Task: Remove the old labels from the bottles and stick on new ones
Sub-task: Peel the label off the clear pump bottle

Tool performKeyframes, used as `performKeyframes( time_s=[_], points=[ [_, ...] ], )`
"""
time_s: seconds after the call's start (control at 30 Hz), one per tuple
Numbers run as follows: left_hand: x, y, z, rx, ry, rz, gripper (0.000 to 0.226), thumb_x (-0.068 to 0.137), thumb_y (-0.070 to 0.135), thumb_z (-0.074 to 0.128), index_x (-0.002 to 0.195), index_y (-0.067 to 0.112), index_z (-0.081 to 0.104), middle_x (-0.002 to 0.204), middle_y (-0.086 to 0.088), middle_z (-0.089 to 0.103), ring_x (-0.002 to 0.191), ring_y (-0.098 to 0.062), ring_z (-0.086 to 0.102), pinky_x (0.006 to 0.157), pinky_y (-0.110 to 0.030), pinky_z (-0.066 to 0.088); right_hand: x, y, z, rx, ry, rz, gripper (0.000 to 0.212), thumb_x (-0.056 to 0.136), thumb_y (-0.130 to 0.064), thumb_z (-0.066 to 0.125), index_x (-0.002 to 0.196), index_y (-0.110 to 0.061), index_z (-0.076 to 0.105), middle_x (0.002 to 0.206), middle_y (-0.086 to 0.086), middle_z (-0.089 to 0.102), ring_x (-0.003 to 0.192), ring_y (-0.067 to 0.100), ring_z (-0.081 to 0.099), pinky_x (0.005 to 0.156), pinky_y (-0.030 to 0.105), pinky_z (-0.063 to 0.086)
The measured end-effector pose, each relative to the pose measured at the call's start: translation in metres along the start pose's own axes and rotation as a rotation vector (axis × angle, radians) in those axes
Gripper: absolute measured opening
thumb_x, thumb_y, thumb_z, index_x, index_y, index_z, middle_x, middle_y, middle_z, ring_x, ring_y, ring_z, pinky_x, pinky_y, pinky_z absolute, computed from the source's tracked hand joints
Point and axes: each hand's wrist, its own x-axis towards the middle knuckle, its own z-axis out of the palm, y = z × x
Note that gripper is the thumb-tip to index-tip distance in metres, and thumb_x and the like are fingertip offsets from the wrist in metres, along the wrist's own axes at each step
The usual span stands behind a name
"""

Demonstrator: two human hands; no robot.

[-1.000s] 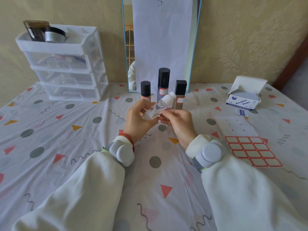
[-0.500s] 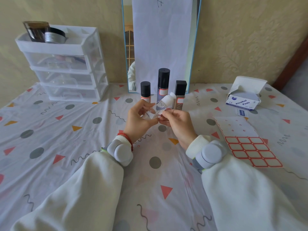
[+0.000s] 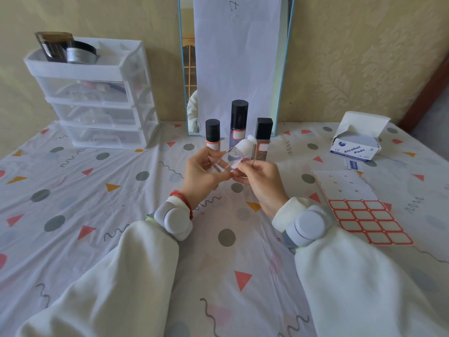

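Observation:
My left hand [image 3: 201,173] holds a small clear bottle [image 3: 233,155] with a white cap, tilted so the cap points up and right. My right hand [image 3: 257,176] pinches at the bottle's side, where a small white label shows at the fingertips. Behind my hands three black-capped bottles stand in a row: a short one [image 3: 212,135], a tall one [image 3: 239,120] and a square-capped one [image 3: 263,137], each wearing a red-bordered white label. A sheet of red-bordered labels [image 3: 359,207] lies on the cloth to the right, its upper half peeled bare.
A mirror [image 3: 187,69] covered with white paper leans on the wall behind the bottles. A white three-drawer organiser [image 3: 94,98] with dark jars on top stands at back left. An open alcohol-pads box [image 3: 354,142] and a loose pad sachet [image 3: 353,164] sit at back right.
Both hands have stayed in place with the clear bottle between them; my left fingers have shifted slightly along the bottle.

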Motion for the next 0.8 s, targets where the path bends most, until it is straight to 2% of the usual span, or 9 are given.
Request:
performKeyframes(
  time_s=[0.2, 0.37, 0.57, 0.8],
  points=[
    [0.0005, -0.0007, -0.0009, -0.039, 0.005, -0.073, 0.033, 0.069, -0.005, 0.08, 0.088, 0.013, 0.061, 0.074, 0.0, 0.069, 0.053, -0.017, 0.054, 0.042, -0.025, 0.042, 0.0005, -0.0004, -0.0005, -0.021, 0.009, 0.006, 0.025, 0.088, -0.004, 0.061, 0.071, -0.019, 0.071, 0.066, -0.003, 0.072, 0.072, 0.013, 0.072, 0.072, 0.022, 0.058],
    [0.0013, -0.0005, -0.0012, -0.067, -0.004, -0.102, 0.033, 0.069, -0.006, 0.078, 0.088, 0.013, 0.06, 0.073, 0.0, 0.068, 0.054, -0.019, 0.054, 0.042, -0.025, 0.042, 0.001, 0.0006, -0.0017, -0.034, 0.004, 0.003, 0.023, 0.089, -0.006, 0.061, 0.074, -0.02, 0.071, 0.068, -0.004, 0.073, 0.074, 0.013, 0.072, 0.072, 0.021, 0.057],
    [0.0018, -0.0004, -0.0019, -0.133, -0.016, -0.146, 0.03, 0.072, -0.01, 0.074, 0.088, 0.01, 0.058, 0.07, -0.001, 0.067, 0.051, -0.019, 0.051, 0.043, -0.025, 0.041, 0.0029, 0.002, -0.0022, -0.023, 0.0, 0.013, 0.017, 0.089, -0.006, 0.061, 0.079, -0.013, 0.071, 0.069, -0.005, 0.073, 0.075, 0.013, 0.073, 0.081, 0.03, 0.058],
    [0.0018, 0.0016, -0.0022, -0.171, -0.023, -0.158, 0.027, 0.074, -0.011, 0.071, 0.088, 0.008, 0.059, 0.072, -0.007, 0.066, 0.048, -0.017, 0.049, 0.043, -0.025, 0.04, 0.0014, -0.0009, -0.0031, -0.009, -0.011, 0.017, 0.018, 0.091, -0.008, 0.059, 0.081, -0.014, 0.071, 0.073, -0.005, 0.075, 0.078, 0.012, 0.073, 0.079, 0.025, 0.058]
  ],
)
